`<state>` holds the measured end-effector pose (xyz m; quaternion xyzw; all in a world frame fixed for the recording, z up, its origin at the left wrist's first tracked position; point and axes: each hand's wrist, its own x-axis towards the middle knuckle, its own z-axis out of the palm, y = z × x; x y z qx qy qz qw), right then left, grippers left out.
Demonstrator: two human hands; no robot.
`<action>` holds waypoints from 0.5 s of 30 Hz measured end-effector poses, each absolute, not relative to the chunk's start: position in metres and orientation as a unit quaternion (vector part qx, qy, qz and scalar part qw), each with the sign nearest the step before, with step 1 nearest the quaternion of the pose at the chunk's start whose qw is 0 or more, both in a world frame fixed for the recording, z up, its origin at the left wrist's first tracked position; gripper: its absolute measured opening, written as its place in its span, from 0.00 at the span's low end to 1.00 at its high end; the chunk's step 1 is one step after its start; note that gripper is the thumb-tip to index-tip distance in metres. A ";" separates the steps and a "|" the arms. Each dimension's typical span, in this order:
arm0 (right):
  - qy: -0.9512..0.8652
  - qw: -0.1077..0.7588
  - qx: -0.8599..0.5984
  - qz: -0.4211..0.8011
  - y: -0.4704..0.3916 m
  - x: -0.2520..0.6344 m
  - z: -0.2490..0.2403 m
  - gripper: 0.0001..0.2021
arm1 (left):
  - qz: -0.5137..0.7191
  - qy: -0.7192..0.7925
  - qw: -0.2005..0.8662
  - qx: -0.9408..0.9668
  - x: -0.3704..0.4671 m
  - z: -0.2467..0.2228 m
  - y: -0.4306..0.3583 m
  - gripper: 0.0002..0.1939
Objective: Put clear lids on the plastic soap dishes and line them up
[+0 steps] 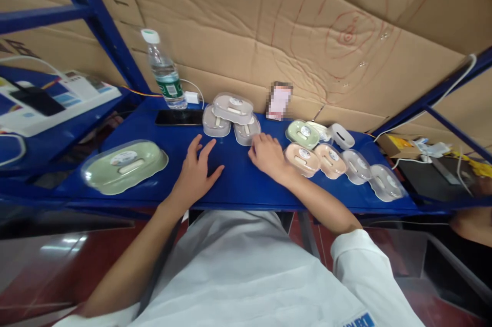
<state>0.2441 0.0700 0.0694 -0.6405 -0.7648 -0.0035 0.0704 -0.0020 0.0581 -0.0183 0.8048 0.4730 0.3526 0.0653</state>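
Observation:
My left hand (197, 169) hovers over the blue table with its fingers apart and nothing in it. My right hand (268, 155) rests palm down, its fingers bent a little and close by the edge of a grey oval box with a clear cover (246, 132); whether they touch it I cannot tell. A second grey box (216, 124) stands beside that one, and a third grey box (232, 108) lies across both. A larger-looking green box (125, 165) with a clear cover sits left of my left hand.
On the right are a green box (302, 135), two peach boxes (302, 160) and several grey boxes (356, 167). A water bottle (167, 78), a dark phone (179, 117) and a white charger (191, 97) stand at the back. Another person's hand (471, 222) shows at far right.

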 end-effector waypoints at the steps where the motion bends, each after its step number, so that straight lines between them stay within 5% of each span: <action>1: -0.771 0.057 -0.635 0.005 0.068 0.240 0.067 0.17 | 0.346 0.473 0.062 0.808 -0.002 -0.017 0.058 0.38; 7: -0.803 0.064 -0.592 0.027 0.058 0.233 0.069 0.12 | 0.340 0.453 0.052 0.822 -0.005 -0.016 0.056 0.35; 10: -0.820 0.138 -0.553 0.050 0.039 0.272 0.086 0.14 | 0.332 0.451 0.042 0.827 -0.006 -0.018 0.058 0.35; 13: -0.739 0.203 -0.642 0.013 0.029 0.351 0.114 0.17 | 0.331 0.449 0.039 0.829 -0.006 -0.018 0.059 0.36; 15: -0.628 0.173 -0.759 -0.030 0.033 0.413 0.133 0.19 | 0.330 0.449 0.039 0.830 -0.005 -0.017 0.058 0.35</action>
